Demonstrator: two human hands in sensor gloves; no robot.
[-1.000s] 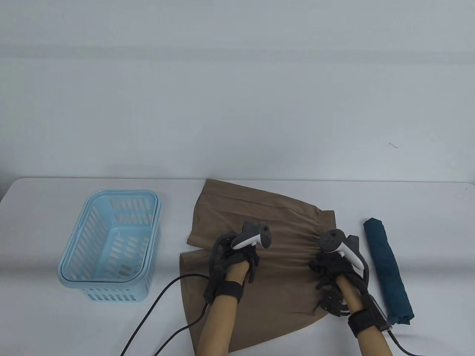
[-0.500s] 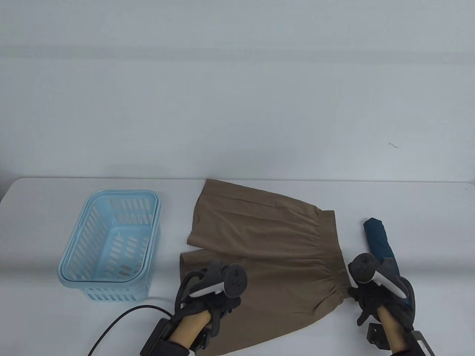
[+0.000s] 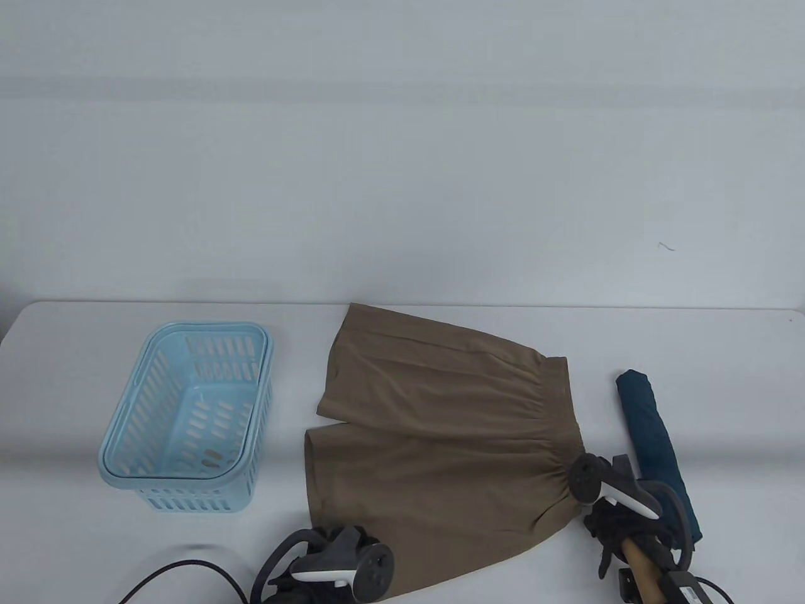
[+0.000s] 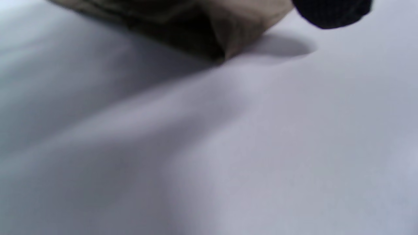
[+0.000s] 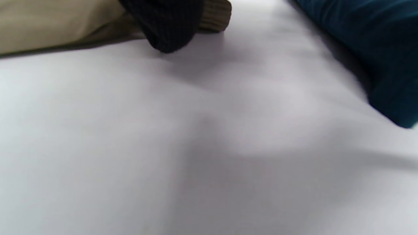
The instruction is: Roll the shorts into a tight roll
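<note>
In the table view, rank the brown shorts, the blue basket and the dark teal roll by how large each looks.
1. brown shorts
2. blue basket
3. dark teal roll

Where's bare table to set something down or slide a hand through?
Free: the strip between basket and shorts, the table in front of the basket, the far right beyond the blue roll. Narrower: the gap between waistband and blue roll. Crowded: the near edge, where left hand and right hand sit at the shorts' corners.
</note>
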